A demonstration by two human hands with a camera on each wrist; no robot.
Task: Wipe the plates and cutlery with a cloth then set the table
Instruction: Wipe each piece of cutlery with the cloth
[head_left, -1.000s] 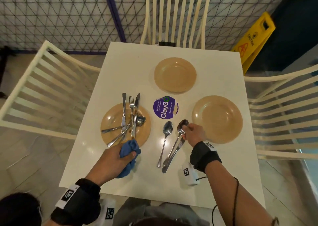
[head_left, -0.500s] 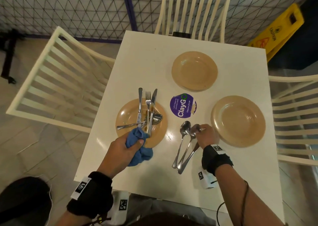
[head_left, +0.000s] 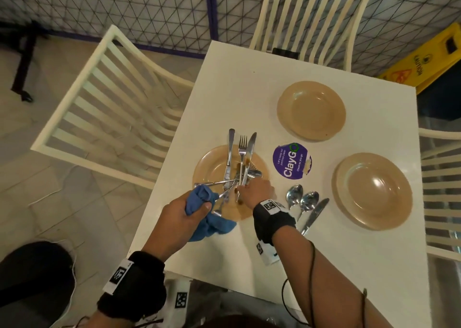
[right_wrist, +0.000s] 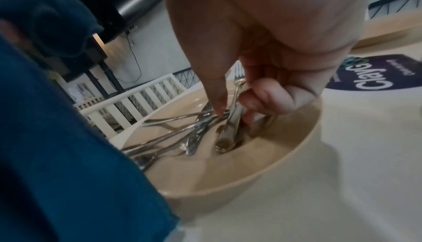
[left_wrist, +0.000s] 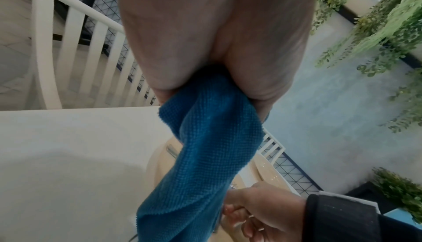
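On the near-left tan plate lies a pile of cutlery, with a fork and two knives sticking out over its far rim. My right hand reaches into the pile; in the right wrist view its fingers and thumb pinch the fork's handle. My left hand grips a bunched blue cloth at the plate's near-left rim. The cloth hangs from that fist. Two spoons and a knife lie on the table to the right of my right wrist.
Two more tan plates sit bare, one far and one right. A round purple sticker marks the middle of the white table. White slatted chairs stand on the left, far and right sides. A yellow caution sign stands far right.
My right hand let go of the two spoons and knife, left them on the table, and moved left into the cutlery plate to pinch the fork. The left hand still holds the cloth.
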